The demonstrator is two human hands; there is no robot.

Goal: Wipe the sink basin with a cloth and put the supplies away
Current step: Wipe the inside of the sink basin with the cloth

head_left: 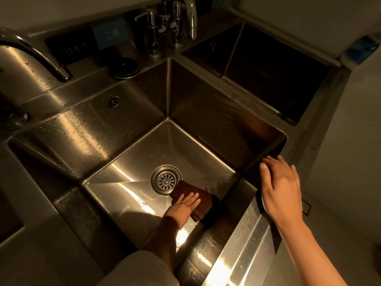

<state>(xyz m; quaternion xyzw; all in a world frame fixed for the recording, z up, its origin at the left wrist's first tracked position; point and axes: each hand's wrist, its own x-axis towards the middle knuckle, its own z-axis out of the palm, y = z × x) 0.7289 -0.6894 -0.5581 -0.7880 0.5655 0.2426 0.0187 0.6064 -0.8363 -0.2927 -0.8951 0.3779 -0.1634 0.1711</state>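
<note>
A deep stainless steel sink basin (pixel 144 157) fills the middle of the view, with a round drain strainer (pixel 166 179) in its floor. A folded brown cloth (pixel 203 200) lies on the basin floor just right of the drain. My left hand (pixel 184 207) presses flat on the cloth, fingers together and stretched out. My right hand (pixel 280 186) rests on the sink's right rim with fingers spread, holding nothing. The basin's left wall is speckled with water drops.
A curved faucet (pixel 35 52) reaches in from the upper left. Several chrome taps and a tall spout (pixel 191 17) stand at the back. A black round lid (pixel 123 68) sits on the back ledge. A second, darker basin (pixel 274 67) lies at upper right.
</note>
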